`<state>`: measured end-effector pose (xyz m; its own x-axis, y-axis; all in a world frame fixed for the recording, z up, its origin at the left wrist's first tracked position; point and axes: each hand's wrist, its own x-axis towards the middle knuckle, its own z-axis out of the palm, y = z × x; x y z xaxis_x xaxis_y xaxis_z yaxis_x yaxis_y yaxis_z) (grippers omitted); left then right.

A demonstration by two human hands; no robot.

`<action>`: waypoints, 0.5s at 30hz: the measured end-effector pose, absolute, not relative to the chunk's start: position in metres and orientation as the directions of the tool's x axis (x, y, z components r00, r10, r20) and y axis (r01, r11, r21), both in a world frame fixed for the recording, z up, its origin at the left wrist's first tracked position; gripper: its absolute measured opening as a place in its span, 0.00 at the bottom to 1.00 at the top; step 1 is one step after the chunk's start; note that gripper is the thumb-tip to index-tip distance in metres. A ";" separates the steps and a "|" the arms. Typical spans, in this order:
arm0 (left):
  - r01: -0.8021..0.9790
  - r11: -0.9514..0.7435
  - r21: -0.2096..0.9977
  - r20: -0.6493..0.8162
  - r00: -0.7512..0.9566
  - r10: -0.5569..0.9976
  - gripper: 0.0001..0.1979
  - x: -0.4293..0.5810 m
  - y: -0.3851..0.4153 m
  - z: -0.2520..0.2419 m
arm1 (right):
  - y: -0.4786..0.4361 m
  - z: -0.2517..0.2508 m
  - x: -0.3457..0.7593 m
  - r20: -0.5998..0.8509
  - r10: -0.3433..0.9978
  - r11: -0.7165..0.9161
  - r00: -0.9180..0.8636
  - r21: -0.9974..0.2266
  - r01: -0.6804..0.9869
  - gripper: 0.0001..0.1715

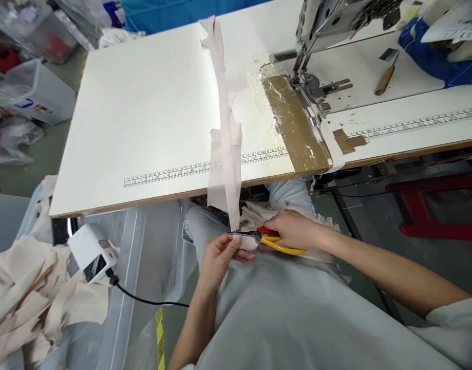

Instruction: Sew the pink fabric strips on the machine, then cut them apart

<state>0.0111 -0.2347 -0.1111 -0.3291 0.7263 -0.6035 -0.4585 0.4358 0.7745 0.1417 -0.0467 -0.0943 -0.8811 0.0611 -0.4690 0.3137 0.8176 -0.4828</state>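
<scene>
My right hand (pixel 293 228) grips a pair of scissors (pixel 284 246) with one yellow and one red handle. Their dark blades lie across the lower end of a pale pink fabric strip (pixel 228 174), close to my left fingertips. My left hand (pixel 222 254) pinches a small pale piece of fabric (pixel 246 242) just below the blades. From there the strip runs up over the table's front edge and across the white top. More pale fabric (pixel 255 213) rests on my lap, partly hidden behind my right hand.
A sewing machine (pixel 307 56) stands at the table's (pixel 143 103) right, beside a wooden-handled awl (pixel 385 79). At lower left, a clear plastic bin (pixel 133 277) holds fabric pieces (pixel 23 288) and a white power bank (pixel 92 252) with a black cable. A red stool (pixel 413 205) is at right.
</scene>
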 end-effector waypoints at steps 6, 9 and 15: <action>-0.096 0.459 0.883 -0.423 -0.587 0.690 0.26 0.001 -0.238 -0.121 | -0.045 -0.103 0.164 -0.333 0.158 0.680 -0.930 -0.646 0.347 0.27; 0.258 0.407 0.876 -0.067 -0.772 0.632 0.23 -0.006 -0.226 -0.123 | -0.047 -0.105 0.179 -0.304 0.203 0.616 -0.931 -0.699 0.363 0.28; 0.356 0.235 0.905 0.106 -0.722 0.683 0.13 -0.008 -0.189 -0.123 | -0.054 -0.102 0.192 -0.290 0.281 0.547 -0.915 -0.735 0.401 0.28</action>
<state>-0.0075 -0.1890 -0.1233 -0.7225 0.6831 0.1064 0.3556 0.2352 0.9046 0.1915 -0.0543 -0.1015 -0.9149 0.2807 -0.2901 0.4008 0.5466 -0.7352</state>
